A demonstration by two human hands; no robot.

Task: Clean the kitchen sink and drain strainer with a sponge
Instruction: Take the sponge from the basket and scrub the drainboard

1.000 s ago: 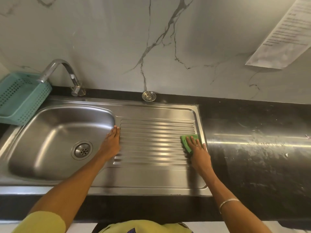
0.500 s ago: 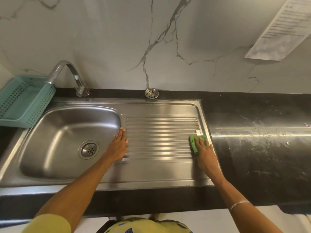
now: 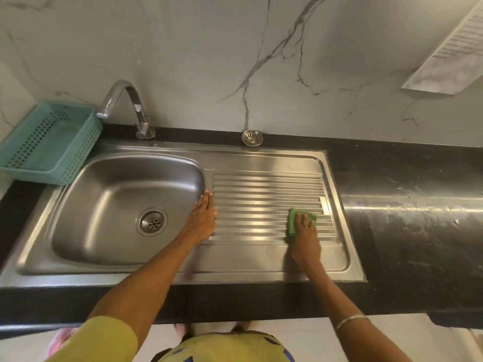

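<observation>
Nearest, at the counter's (image 3: 392, 257) front edge: two forearms reaching in, a bangle (image 3: 351, 320) on the right wrist. Right hand (image 3: 304, 232) pressed flat over the green sponge (image 3: 294, 220), fingers spread, pinning it to the ribbed drainboard (image 3: 261, 199) toward the right end of the sink unit. Left hand (image 3: 202, 218) open, palm down, empty, braced on the strip between basin (image 3: 117, 205) and drainboard. Compared with a second ago: sponge now a little in from the drainboard's right border, no longer hard against it; left hand unchanged. Further back, drain strainer (image 3: 252, 137) loose on the counter's rear edge by the wall, apparently not yet scrubbed; drain (image 3: 152, 222) open in the basin floor. Likely risks: sponge catching on ribs and slipping out from under flat fingers; braced hand sliding on steel into the basin; strainer forgotten. Teal basket (image 3: 49, 142) and tap (image 3: 136, 108) at the far left corner.
</observation>
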